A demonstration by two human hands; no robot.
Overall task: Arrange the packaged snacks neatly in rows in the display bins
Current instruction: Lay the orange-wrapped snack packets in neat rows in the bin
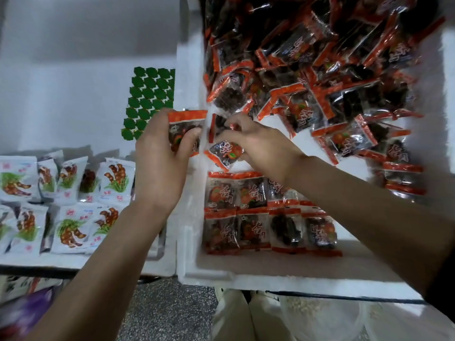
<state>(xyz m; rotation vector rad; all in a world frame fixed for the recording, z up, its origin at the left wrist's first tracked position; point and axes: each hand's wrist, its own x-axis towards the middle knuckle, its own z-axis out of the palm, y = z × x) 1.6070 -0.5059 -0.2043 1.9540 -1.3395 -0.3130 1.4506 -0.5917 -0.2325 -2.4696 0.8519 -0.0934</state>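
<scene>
My left hand (160, 153) grips an orange-edged packet of dark snack (184, 126) upright above the wall between two white foam bins. My right hand (256, 143) pinches a second such packet (225, 153) over the right bin (189, 242). Just below it, two neat rows of the same packets (256, 212) fill the near left part of that bin. A loose heap of orange-edged packets (332, 82) covers the bin's far and right side.
The left bin (73, 94) holds white packets with a brown-and-green picture (66, 200) in two rows near the front, and a green patterned sheet (150, 99) by its right wall. Grey speckled floor and light trousers (234, 316) show below.
</scene>
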